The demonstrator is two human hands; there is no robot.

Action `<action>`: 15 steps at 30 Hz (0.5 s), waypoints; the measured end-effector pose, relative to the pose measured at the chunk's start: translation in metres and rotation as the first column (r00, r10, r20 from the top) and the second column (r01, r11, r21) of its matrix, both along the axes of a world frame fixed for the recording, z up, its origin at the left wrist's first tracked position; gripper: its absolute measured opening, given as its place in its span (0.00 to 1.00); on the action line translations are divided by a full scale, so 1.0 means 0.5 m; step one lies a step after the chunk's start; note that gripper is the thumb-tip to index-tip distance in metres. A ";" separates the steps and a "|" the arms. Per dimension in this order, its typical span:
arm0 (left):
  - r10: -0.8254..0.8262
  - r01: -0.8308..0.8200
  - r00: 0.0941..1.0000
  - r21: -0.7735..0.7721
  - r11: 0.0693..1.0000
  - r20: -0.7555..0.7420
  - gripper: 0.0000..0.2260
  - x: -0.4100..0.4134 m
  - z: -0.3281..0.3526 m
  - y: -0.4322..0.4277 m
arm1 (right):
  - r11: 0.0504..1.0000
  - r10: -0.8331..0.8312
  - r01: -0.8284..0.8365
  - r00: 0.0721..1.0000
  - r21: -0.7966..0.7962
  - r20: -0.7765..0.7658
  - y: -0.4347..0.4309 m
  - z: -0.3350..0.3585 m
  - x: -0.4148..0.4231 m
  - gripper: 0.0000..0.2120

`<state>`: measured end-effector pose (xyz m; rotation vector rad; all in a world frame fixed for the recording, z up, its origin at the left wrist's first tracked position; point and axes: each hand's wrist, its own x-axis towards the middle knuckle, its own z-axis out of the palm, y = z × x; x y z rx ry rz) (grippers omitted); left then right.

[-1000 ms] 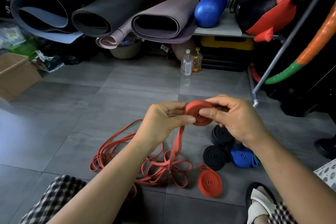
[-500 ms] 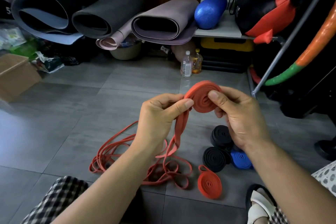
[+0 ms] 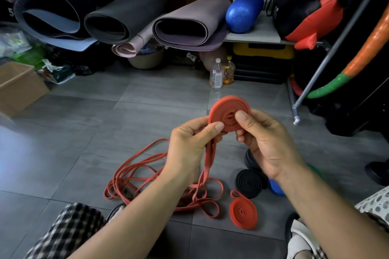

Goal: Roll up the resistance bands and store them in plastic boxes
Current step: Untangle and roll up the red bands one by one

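I hold a half-wound red coil (image 3: 221, 109) upright, just above the centre of the frame, between both hands. My right hand (image 3: 267, 145) pinches it: the thumb presses flat on the coil's face near its middle and the fingers curl behind it. My left hand (image 3: 187, 147) pinches the coil's lower left rim, thumb on the front and fingers curled behind, right where the loose tail (image 3: 209, 160) leaves the roll. The tail hangs down past my left wrist to a tangle (image 3: 145, 174) of unrolled red band that sprawls on the grey floor (image 3: 84, 122) at lower centre. Right of the tangle, near the bottom of the frame, lies a finished red roll (image 3: 243, 213), flat on the tiles. Just above it lies a black roll (image 3: 249, 183), and a second black roll (image 3: 249, 160) shows partly behind my right hand. A blue roll (image 3: 275, 188) peeks out under my right wrist, just beside the black one. Along the top of the frame rolled mats (image 3: 117, 19) are stacked, with a blue roller (image 3: 244, 11) to their right and two bottles (image 3: 216, 73) on the floor below.
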<state>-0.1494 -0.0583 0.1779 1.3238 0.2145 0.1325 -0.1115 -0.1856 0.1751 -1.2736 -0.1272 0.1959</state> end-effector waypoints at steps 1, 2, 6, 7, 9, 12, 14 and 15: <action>-0.007 0.006 1.000 0.109 0.994 0.015 0.06 0.003 0.004 0.014 | 0.990 0.037 -0.029 0.998 -0.137 0.051 -0.013 0.003 0.006 0.12; -0.025 0.011 0.999 0.312 0.950 0.041 0.05 0.008 0.006 0.027 | 0.945 0.075 -0.024 0.987 -0.328 0.143 -0.027 0.007 0.013 0.16; -0.220 0.088 0.975 0.879 0.469 0.019 0.03 0.007 0.003 0.041 | 0.608 0.406 0.064 0.832 -0.792 0.378 -0.051 0.013 0.018 0.19; -0.232 0.131 0.973 0.853 0.505 -0.012 0.01 0.004 0.004 0.034 | 0.593 0.432 0.054 0.821 -0.804 0.374 -0.052 0.013 0.017 0.16; -0.205 0.178 0.978 0.695 0.697 -0.045 0.05 0.003 0.009 0.029 | 0.674 0.381 0.006 0.854 -0.739 0.354 -0.054 0.017 0.015 0.10; -0.159 0.168 0.986 0.348 0.922 -0.055 0.09 0.007 0.012 0.033 | 0.853 0.202 -0.023 0.936 -0.521 0.290 -0.059 0.015 0.022 0.09; -0.147 0.156 0.988 0.296 0.942 -0.052 0.08 0.006 0.012 0.034 | 0.884 0.141 0.001 0.953 -0.467 0.269 -0.057 0.011 0.022 0.11; -0.150 0.156 0.988 0.293 0.943 -0.042 0.08 0.004 0.013 0.032 | 0.893 0.138 -0.008 0.957 -0.449 0.257 -0.055 0.011 0.020 0.11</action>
